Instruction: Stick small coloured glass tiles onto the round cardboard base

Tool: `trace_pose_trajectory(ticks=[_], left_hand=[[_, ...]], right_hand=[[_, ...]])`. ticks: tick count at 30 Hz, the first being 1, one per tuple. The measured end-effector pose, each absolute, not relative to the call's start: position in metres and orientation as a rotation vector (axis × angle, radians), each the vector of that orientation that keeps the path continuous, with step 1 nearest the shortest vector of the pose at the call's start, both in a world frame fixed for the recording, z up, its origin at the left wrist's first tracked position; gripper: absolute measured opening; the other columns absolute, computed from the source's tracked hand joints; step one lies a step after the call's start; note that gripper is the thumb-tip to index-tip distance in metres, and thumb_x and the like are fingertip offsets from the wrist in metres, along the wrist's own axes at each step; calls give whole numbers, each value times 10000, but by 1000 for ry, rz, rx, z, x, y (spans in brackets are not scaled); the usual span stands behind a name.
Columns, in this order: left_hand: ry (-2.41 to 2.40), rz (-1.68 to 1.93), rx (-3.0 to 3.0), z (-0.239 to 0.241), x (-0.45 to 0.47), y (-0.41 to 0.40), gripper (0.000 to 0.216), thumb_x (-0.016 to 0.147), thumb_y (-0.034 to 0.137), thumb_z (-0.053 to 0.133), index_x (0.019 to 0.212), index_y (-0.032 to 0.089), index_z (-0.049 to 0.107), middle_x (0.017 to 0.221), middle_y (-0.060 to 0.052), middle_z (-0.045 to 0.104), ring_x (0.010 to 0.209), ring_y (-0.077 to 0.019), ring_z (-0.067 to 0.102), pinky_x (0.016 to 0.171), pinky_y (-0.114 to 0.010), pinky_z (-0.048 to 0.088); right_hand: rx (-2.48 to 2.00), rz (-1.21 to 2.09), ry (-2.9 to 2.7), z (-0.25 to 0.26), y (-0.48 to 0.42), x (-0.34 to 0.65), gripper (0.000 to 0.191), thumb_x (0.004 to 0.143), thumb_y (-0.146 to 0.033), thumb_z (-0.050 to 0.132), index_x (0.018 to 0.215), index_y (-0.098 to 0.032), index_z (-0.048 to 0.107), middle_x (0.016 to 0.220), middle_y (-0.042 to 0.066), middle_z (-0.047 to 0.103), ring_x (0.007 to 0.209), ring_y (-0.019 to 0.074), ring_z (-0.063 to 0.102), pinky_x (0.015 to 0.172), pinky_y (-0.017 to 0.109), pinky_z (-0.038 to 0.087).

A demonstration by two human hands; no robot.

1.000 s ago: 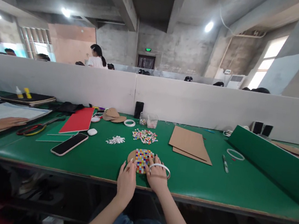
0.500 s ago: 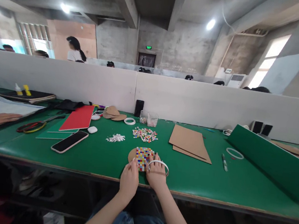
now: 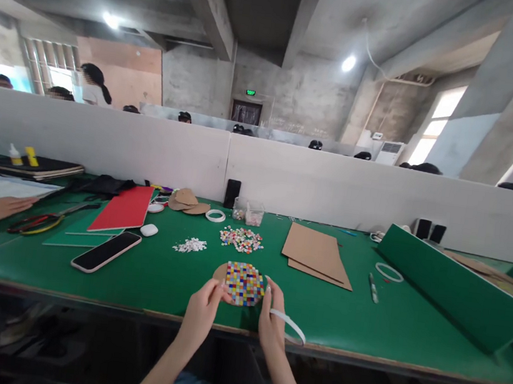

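My left fingers (image 3: 211, 289) pinch the part-tiled cardboard disc (image 3: 220, 271); my right fingers (image 3: 268, 294) are at its right edge, grip unclear. Likely positioning it; next move calls for level handling.

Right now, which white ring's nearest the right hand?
The thin white ring at the right hand. A thicker white ring beside rounded brown cardboard pieces and another white ring near the long green panel lie away on the green table.
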State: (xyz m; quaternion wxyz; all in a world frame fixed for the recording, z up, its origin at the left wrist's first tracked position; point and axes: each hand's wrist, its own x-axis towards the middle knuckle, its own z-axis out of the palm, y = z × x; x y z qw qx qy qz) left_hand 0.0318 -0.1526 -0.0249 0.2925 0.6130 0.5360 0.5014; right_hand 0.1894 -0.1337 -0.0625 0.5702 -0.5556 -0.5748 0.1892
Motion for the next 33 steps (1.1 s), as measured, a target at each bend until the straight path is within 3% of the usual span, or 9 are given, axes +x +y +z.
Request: trace_pose_trajectory(ticks=[2,5,11,14,17,21,26,30,33], left_hand=[[1267,1231,1508,-12,37,-162,307,799,419,430,744,158,581,590,-42,635,554,-168,586,568,-267,458],[1091,1205,1314,2,49,-176,346,739,396,521,960,131,534,484,22,554,432,-109,482,445,-202,372],[964,1175,1246,23,60,-200,367,740,373,515,1039,171,452,379,123,329,319,-46,236,343,-161,190],[966,1199,1277,31,61,-206,355,733,368,543,1024,185,452,419,102,390,343,-51,305,359,-161,222],[987,1271,1230,35,63,-210,389,714,422,571,1006,192,456,464,90,408,395,-71,388,394,-168,302],[992,1306,1096,41,63,-214,423,655,465,638,949,203,484,480,96,382,398,-63,395,391,-165,311],[903,1184,917,48,61,-217,463,597,487,691,899,196,492,461,103,398,339,-33,354,340,-144,207],[938,1246,928,44,64,-215,452,585,481,705,869,193,502,472,102,395,371,-41,370,368,-142,285],[972,1302,1004,39,68,-217,378,649,455,670,872,196,510,521,78,441,449,-64,436,431,-151,348]], right_hand=[[-1221,715,-1303,-47,-149,184,458,870,-526,295,995,-168,553,805,74,638,769,201,601,697,302,462],[-1167,1000,-1307,-28,-170,172,502,827,-587,356,620,-173,552,492,-14,507,463,134,485,479,241,391],[-1144,1159,-977,-13,-197,158,465,680,-588,581,865,-168,650,819,46,652,782,175,584,663,235,456],[-1091,1191,-902,-2,-207,154,465,662,-607,583,819,-175,649,613,5,604,565,141,547,482,210,425],[-986,1293,-895,11,-214,151,471,668,-621,570,801,-174,634,423,-61,453,355,85,379,336,191,301],[-851,1422,-942,21,-219,149,498,683,-633,552,845,-166,613,369,-101,344,299,52,244,300,177,210],[-814,1444,-927,19,-221,147,504,668,-620,579,883,-166,605,376,-111,318,308,46,245,307,161,205],[-924,1321,-842,16,-223,145,529,632,-632,593,902,-179,640,421,-63,460,352,82,388,325,181,302],[-983,1205,-752,16,-226,143,517,619,-614,611,904,-185,658,638,15,641,569,149,583,458,207,442]])
